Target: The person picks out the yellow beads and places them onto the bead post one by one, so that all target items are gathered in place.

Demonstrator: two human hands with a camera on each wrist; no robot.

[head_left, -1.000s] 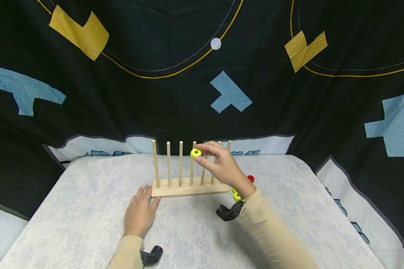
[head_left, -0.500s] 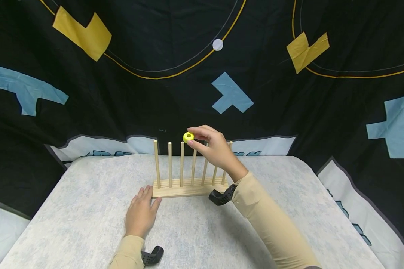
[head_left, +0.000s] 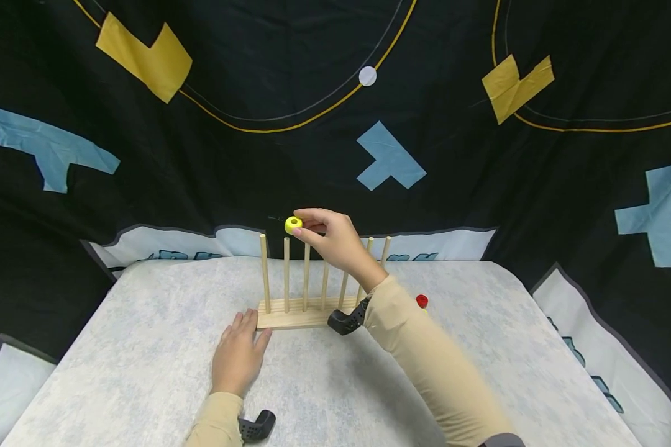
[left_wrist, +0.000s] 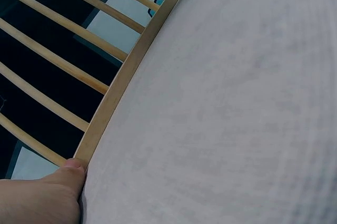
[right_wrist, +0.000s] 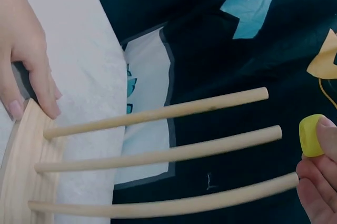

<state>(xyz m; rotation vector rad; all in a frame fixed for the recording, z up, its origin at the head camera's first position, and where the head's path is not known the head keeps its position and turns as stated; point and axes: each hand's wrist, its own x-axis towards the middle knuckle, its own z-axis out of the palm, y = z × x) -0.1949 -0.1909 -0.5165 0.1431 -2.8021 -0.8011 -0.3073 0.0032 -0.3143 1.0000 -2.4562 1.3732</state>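
In the head view, a wooden peg rack [head_left: 291, 320] with several upright pegs stands on the table. My right hand [head_left: 332, 239] pinches a yellow bead [head_left: 293, 225] between thumb and fingers, the bead's hole showing. It hangs just above the second peg [head_left: 286, 273] from the left. Seen from the right wrist, the yellow bead [right_wrist: 311, 135] is apart from the peg tips. My left hand [head_left: 237, 357] lies at the rack's left end with its fingers fairly straight. Its thumb [left_wrist: 73, 166] touches the front corner of the base in the left wrist view.
Right of the rack lies a red bead [head_left: 422, 301], with a sliver of yellow [head_left: 425, 311] beside it, mostly hidden by the right sleeve [head_left: 419, 347]. A dark patterned cloth [head_left: 291, 174] hangs behind the pale table [head_left: 162, 347].
My right hand has carried the yellow bead up and leftward, from the middle pegs to above the second peg from the left. The left hand stays at the rack's end.
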